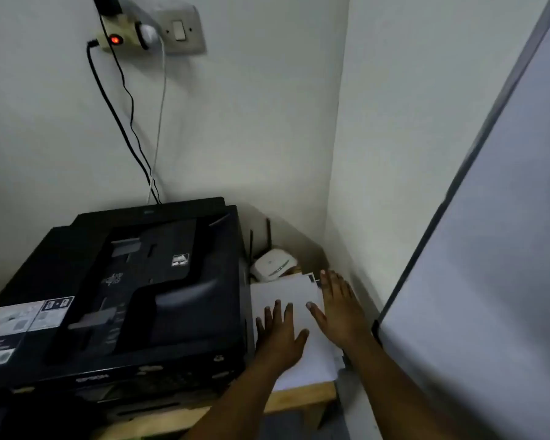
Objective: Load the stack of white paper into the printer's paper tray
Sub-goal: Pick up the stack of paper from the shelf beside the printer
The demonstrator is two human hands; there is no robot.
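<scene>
A: How are the hands placed?

B: The left hand (280, 331) is laid flat on the stack of white paper (286, 300), fingers straight and spread. The right hand (338, 308) is set at the stack's right edge, fingers extended along it, thumb on the top sheet. Nothing is gripped by either hand.

A: And where is the stack found?

B: It is lying at the right end of the wooden surface (299, 400), just beside the black printer (140, 290), in the corner by the wall. A white router (272, 265) is seen just behind it.

A: Which step is judged to be in hand?

B: The gathering of the paper; nothing is yet lifted, and no sheet is seen in the printer.

A: What is called for next?

B: Fingers would need to be worked under the stack's edges so that it can be raised squarely. The tray opening cannot be made out, so it must be located first.
</scene>
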